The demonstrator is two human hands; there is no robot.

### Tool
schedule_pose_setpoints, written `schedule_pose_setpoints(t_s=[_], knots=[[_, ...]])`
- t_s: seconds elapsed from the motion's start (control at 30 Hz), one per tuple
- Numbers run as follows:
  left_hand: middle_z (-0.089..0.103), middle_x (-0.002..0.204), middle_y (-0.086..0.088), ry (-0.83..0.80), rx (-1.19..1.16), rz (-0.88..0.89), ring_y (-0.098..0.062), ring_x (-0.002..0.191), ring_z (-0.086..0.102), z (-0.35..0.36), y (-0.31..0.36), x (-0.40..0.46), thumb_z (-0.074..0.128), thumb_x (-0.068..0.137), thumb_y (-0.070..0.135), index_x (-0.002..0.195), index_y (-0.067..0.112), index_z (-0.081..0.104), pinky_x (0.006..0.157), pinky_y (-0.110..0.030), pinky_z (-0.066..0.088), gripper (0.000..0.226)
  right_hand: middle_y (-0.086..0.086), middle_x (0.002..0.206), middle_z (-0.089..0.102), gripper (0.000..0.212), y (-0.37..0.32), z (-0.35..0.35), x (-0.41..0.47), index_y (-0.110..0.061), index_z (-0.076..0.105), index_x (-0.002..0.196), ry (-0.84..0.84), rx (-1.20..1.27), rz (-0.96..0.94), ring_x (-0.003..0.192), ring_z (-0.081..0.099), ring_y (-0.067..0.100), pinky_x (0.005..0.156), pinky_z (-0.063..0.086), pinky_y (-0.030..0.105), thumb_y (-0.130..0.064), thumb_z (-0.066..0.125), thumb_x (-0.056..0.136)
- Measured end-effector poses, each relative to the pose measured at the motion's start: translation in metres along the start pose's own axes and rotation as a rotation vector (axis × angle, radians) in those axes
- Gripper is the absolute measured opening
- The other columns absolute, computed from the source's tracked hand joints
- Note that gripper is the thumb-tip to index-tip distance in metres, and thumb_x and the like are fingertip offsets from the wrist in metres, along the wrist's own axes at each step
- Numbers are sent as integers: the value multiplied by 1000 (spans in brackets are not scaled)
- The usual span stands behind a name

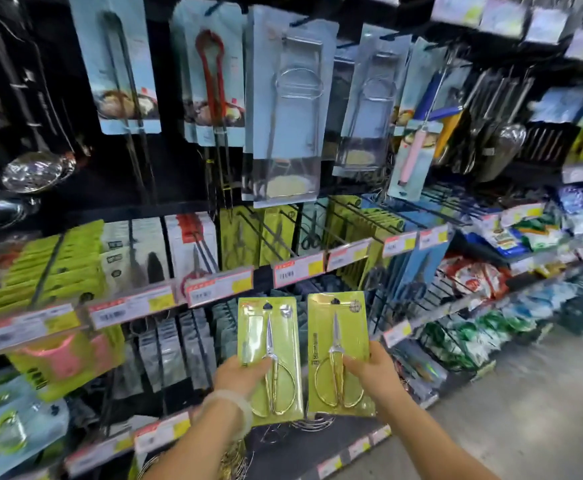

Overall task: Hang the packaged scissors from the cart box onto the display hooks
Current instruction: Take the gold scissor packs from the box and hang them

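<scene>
Far left on the dark display wall hang shiny ladles, with rows of green packs on hooks below them. In front of the shelves the person holds up two green scissor cards side by side, upright and almost touching. The left hand pinches the left scissors pack at its lower left edge, thumb across the front near the gold handles; a pale bracelet circles that wrist. The right hand pinches the right scissors pack at its lower right edge, thumb on the front. Both cards' hang holes sit just under the price tag rail. Right of that, snack bags fill wire shelves.
</scene>
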State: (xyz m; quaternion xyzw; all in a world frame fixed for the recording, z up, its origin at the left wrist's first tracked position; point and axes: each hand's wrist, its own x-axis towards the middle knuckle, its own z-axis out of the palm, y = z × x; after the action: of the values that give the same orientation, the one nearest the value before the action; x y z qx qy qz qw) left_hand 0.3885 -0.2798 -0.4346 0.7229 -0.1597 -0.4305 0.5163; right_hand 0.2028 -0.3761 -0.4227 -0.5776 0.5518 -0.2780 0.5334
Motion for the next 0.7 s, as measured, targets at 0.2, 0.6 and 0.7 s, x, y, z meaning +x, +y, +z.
schedule_pose_setpoints(t_s=[0.2,0.6,0.7], knots=[[33,151,-13,21,41,-38,-34,134,39,20,26,40,74,78,35,146,6,27,112,-48,32,87,8,129,54,48,-10,-11,72,-9,43,132,-79,72,35,115,55,27,97,47,42,-8,62,88],[23,155,-13,161,-9,-53,-34,139,31,38,37,50,72,81,26,149,5,17,115,-47,27,89,4,119,64,30,-37,-26,139,-22,54,116,-359,96,-102,110,60,24,100,46,49,-22,64,88],[25,154,-15,201,-33,-39,-33,139,31,51,43,46,71,82,24,148,3,18,113,-45,27,88,5,141,48,107,1,-30,179,-19,38,138,-461,66,-89,127,49,25,105,41,51,-66,78,51]])
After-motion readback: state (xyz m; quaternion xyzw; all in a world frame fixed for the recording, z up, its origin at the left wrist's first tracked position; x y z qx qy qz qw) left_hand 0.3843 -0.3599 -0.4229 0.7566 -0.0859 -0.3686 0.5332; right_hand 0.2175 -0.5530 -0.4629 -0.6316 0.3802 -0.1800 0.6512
